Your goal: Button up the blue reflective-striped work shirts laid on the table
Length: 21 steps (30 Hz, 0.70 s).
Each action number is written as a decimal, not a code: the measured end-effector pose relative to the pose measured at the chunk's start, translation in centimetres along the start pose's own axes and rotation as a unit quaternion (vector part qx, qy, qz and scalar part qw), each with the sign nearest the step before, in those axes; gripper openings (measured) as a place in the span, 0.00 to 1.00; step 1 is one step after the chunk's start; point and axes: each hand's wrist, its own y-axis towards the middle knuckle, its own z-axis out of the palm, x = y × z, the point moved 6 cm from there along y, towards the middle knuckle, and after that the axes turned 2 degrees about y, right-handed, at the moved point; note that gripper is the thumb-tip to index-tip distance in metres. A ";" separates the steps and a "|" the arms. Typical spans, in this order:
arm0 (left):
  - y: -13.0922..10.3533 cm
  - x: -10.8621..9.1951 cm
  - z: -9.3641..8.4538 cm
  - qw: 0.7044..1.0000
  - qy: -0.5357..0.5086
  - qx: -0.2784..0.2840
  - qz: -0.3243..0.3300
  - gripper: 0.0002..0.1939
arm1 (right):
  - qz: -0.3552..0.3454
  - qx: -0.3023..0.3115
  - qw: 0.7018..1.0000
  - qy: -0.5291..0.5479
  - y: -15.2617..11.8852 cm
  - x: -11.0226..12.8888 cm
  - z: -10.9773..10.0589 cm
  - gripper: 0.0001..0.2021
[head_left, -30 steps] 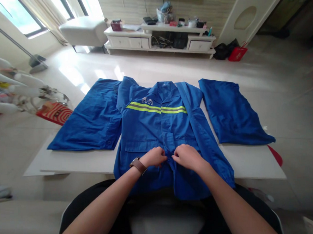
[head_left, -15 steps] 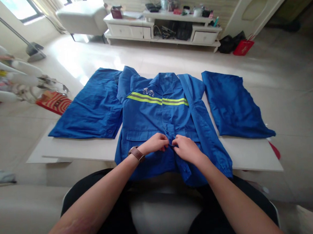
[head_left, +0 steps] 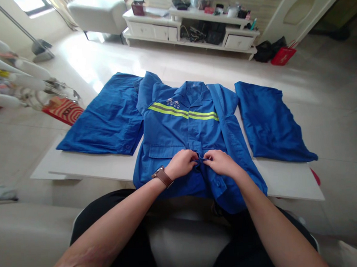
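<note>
A blue work jacket (head_left: 172, 130) with a yellow and grey reflective stripe lies spread face up, its collar at the far end. My left hand (head_left: 184, 163), with a brown-strapped watch (head_left: 163, 176) on the wrist, pinches the jacket's front edge at the lower middle. Just to its right, my right hand (head_left: 221, 162) pinches the facing edge, and a bit of cloth stretches between the fingertips. Whether a button sits there is hidden. Below my right hand the lower front corner hangs turned over, showing a button (head_left: 218, 183).
A folded blue garment (head_left: 105, 118) lies left of the jacket and another folded blue garment (head_left: 271, 121) lies right, all on a white table (head_left: 86, 165). Beyond stand a white cabinet (head_left: 154, 32), a pale bench (head_left: 98, 13) and a red bag (head_left: 283, 55).
The view has shifted slightly. My hands keep their pinch at the front edges, and the cloth between them is now pulled up and more stretched, with the fingertips a little farther apart.
</note>
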 end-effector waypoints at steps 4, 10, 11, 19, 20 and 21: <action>0.2 -0.3 0.0 0.999 0.032 0.001 0.006 0.09 | 0.010 -0.038 0.999 -0.017 0.2 0.5 -0.6 0.09; -0.1 -0.5 -0.2 0.999 0.054 0.005 0.005 0.10 | -0.051 -0.057 0.997 -0.032 -0.5 2.1 -0.5 0.07; -0.1 -0.5 -0.2 0.998 0.057 0.008 0.009 0.10 | -0.052 -0.059 0.996 -0.031 -0.6 2.2 -0.5 0.07; 0.0 -0.5 -0.1 0.998 0.048 -0.007 0.027 0.14 | -0.056 -0.060 0.994 -0.067 -1.2 2.6 -0.3 0.10; 0.0 -0.5 0.0 0.999 0.046 -0.006 0.028 0.14 | -0.054 -0.061 0.994 -0.068 -1.2 2.6 -0.2 0.10; 0.1 -0.5 0.0 0.999 0.043 -0.004 0.029 0.13 | -0.052 -0.062 0.994 -0.069 -1.2 2.5 -0.2 0.11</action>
